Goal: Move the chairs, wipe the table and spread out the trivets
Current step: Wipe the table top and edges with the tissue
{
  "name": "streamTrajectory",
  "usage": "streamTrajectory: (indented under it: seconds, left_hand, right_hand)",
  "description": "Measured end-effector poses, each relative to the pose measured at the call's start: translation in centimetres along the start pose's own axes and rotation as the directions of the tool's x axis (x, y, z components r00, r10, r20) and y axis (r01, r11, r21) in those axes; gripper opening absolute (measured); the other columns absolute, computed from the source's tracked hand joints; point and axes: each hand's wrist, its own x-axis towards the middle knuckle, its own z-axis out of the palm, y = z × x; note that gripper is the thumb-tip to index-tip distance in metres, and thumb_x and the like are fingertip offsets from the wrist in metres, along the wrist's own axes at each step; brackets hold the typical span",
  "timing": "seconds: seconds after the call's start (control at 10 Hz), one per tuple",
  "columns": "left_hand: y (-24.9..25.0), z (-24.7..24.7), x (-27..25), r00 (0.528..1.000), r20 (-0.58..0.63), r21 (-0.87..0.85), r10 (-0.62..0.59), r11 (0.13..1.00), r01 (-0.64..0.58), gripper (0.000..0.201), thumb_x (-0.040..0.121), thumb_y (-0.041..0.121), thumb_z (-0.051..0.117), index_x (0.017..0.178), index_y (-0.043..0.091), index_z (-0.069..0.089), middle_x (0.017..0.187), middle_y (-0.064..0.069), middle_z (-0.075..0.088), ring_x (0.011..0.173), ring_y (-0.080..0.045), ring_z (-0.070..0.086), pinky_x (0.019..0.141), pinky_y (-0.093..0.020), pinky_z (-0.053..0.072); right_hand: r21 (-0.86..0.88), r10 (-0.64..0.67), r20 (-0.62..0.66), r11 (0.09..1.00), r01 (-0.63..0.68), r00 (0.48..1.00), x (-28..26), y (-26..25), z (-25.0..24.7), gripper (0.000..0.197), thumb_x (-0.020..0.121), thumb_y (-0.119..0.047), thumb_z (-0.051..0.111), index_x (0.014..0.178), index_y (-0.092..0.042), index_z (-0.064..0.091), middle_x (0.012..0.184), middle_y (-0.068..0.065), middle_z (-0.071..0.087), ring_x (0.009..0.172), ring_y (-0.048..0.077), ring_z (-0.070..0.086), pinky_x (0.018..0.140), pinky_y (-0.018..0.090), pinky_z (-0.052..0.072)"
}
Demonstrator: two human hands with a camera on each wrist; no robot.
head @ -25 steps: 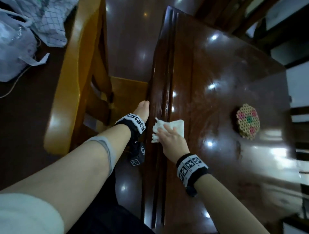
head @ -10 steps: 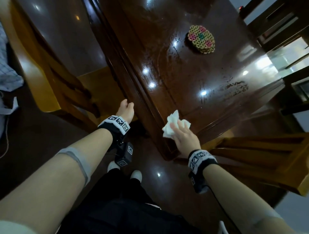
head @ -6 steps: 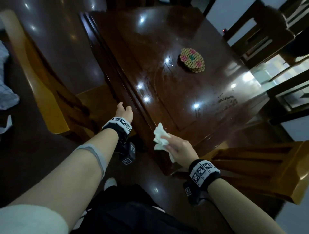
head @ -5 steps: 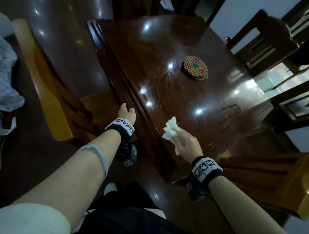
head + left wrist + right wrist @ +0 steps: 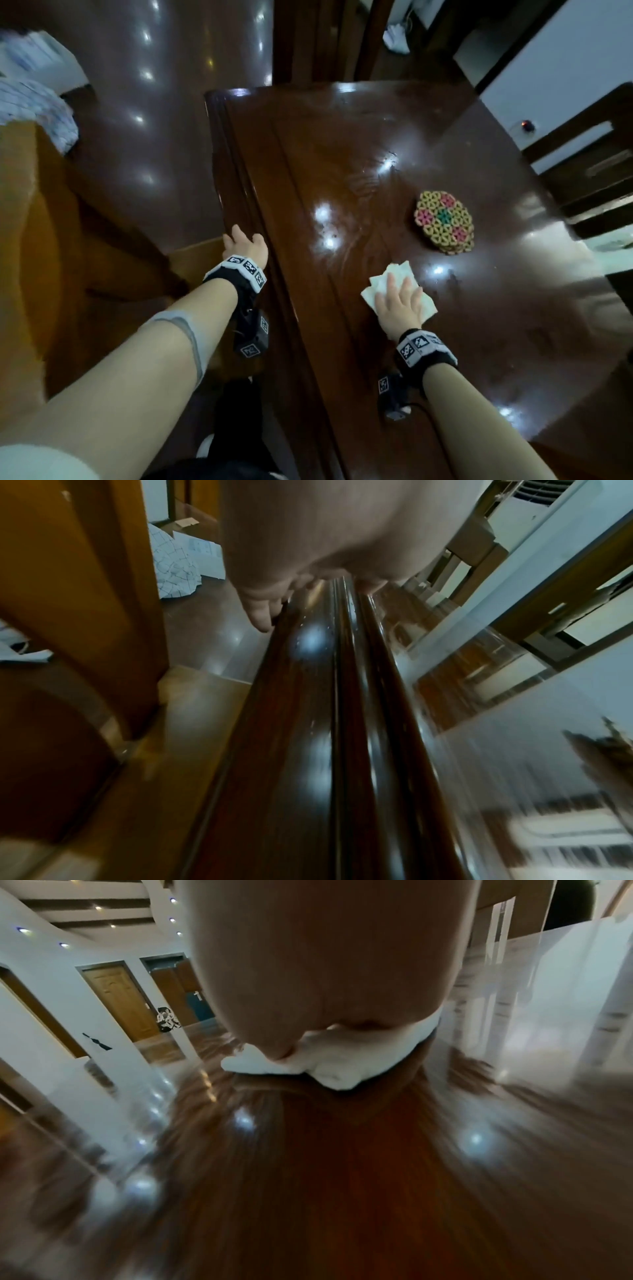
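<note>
Nearest to you, your right hand [image 5: 399, 301] lies flat with its fingers spread and straight, pressing a white folded wipe [image 5: 394, 281] down onto the dark glossy worktop [image 5: 342, 164]. The right wrist view shows the same: your palm covers most of the wipe [image 5: 329, 1069], with white edges sticking out on both sides of it, and the wood around it is smeared by motion blur. The wipe sits on the inner panel of the worktop, near the side closest to you.

To the left, at about the same depth, your left hand [image 5: 245, 246] rests on the moulded left edge of the worktop, fingers loosely extended and gripping nothing. In the left wrist view one fingertip [image 5: 260, 615] touches the outer rim of the edge [image 5: 308, 723]; the other fingers are hidden under the palm.

Left of that edge stands a light wooden chair [image 5: 51, 257], its seat just beside the worktop and its back nearer the left border.

Just beyond the wipe, and apart from it, a stack of round woven trivets [image 5: 444, 221] lies on the worktop, yellow cells with pink patches and a green centre. The stack is not spread out, and how many it holds cannot be told.

Farther off, a dark chair [image 5: 582, 154] stands at the right side of the worktop, and bundled checked cloth [image 5: 37, 106] lies on the floor at far left.
</note>
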Motion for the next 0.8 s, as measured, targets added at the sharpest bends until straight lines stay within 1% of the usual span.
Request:
streamTrajectory:
  seconds: [0.1, 0.2, 0.3, 0.4, 0.5, 0.6, 0.7, 0.8]
  left_hand:
    - [3.7, -1.0, 3.3, 0.994, -0.108, -0.006, -0.001, 1.000, 0.000, 0.061, 0.101, 0.034, 0.030, 0.154, 0.017, 0.007, 0.161, -0.010, 0.005, 0.145, -0.033, 0.017, 0.116, -0.045, 0.014]
    - [6.6, -1.3, 6.5, 0.992, -0.128, 0.014, -0.025, 1.000, 0.027, 0.062, 0.100, 0.036, 0.030, 0.154, 0.019, 0.004, 0.161, -0.009, 0.003, 0.146, -0.032, 0.011, 0.117, -0.047, 0.009]
    - [9.2, -1.9, 9.3, 0.988, -0.138, 0.015, -0.062, 0.998, 0.065, 0.064, 0.100, 0.037, 0.030, 0.154, 0.020, 0.002, 0.161, -0.011, -0.001, 0.147, -0.033, 0.005, 0.117, -0.050, 0.005]
    - [9.4, -2.2, 11.3, 0.988, -0.145, -0.006, -0.052, 0.999, 0.052, 0.068, 0.098, 0.040, 0.034, 0.154, 0.021, 0.001, 0.161, -0.011, -0.003, 0.147, -0.035, 0.005, 0.117, -0.052, 0.006]
    - [8.8, -2.4, 12.8, 0.987, -0.156, -0.071, -0.039, 0.997, 0.029, 0.072, 0.096, 0.043, 0.037, 0.154, 0.020, 0.002, 0.161, -0.012, 0.000, 0.145, -0.037, 0.013, 0.118, -0.051, 0.011]
    - [8.1, -2.1, 12.6, 0.986, -0.168, -0.119, -0.006, 0.993, -0.014, 0.071, 0.096, 0.041, 0.038, 0.154, 0.018, 0.005, 0.161, -0.012, 0.003, 0.145, -0.036, 0.016, 0.118, -0.049, 0.016]
    - [7.7, -2.4, 12.5, 0.982, -0.185, -0.220, 0.039, 0.972, -0.080, 0.069, 0.095, 0.038, 0.038, 0.154, 0.015, 0.010, 0.160, -0.011, 0.012, 0.144, -0.032, 0.020, 0.117, -0.049, 0.019]
    - [7.0, -3.1, 11.6, 0.984, -0.171, -0.343, 0.053, 0.933, -0.110, 0.067, 0.094, 0.038, 0.037, 0.153, 0.017, 0.013, 0.158, -0.006, 0.023, 0.142, -0.027, 0.026, 0.116, -0.046, 0.022]
  right_hand:
    - [0.003, -0.025, -0.007, 1.000, 0.025, 1.000, 6.2, -1.0, -3.1, 0.061, 0.102, -0.041, 0.031, 0.155, -0.024, 0.007, 0.161, 0.013, -0.003, 0.147, 0.036, -0.002, 0.118, 0.053, 0.003]
    - [0.051, -0.063, -0.021, 0.997, 0.064, 0.998, 12.1, -2.4, -6.2, 0.057, 0.104, -0.036, 0.031, 0.155, -0.021, 0.010, 0.161, 0.014, 0.000, 0.147, 0.036, 0.001, 0.118, 0.052, 0.004]
    - [0.130, -0.040, -0.055, 0.990, 0.047, 0.998, 17.2, -4.0, -8.8, 0.054, 0.104, -0.034, 0.028, 0.154, -0.019, 0.014, 0.160, 0.015, 0.006, 0.147, 0.036, 0.005, 0.119, 0.050, 0.007]
    - [0.114, -0.045, -0.092, 0.992, 0.056, 0.995, 20.8, -6.0, -10.5, 0.054, 0.104, -0.034, 0.028, 0.154, -0.018, 0.015, 0.160, 0.015, 0.008, 0.146, 0.036, 0.007, 0.118, 0.050, 0.009]
    - [0.051, -0.096, -0.102, 0.993, 0.102, 0.990, 23.5, -7.7, -11.8, 0.056, 0.103, -0.037, 0.031, 0.154, -0.020, 0.015, 0.160, 0.014, 0.008, 0.146, 0.036, 0.007, 0.118, 0.053, 0.009]
    - [0.003, -0.187, -0.099, 0.982, 0.188, 0.977, 24.9, -9.7, -12.1, 0.057, 0.102, -0.039, 0.036, 0.154, -0.024, 0.018, 0.161, 0.013, 0.007, 0.147, 0.037, 0.005, 0.118, 0.054, 0.010]
    - [-0.104, -0.352, -0.050, 0.933, 0.345, 0.935, 22.8, -12.4, -10.8, 0.052, 0.103, -0.035, 0.030, 0.153, -0.027, 0.019, 0.162, 0.006, 0.007, 0.148, 0.033, -0.001, 0.118, 0.051, 0.011]
    - [0.028, -0.508, -0.077, 0.859, 0.512, 0.858, 17.8, -14.0, -8.2, 0.044, 0.103, -0.029, 0.037, 0.147, -0.032, 0.035, 0.160, -0.005, 0.020, 0.149, 0.020, 0.007, 0.113, 0.044, 0.025]
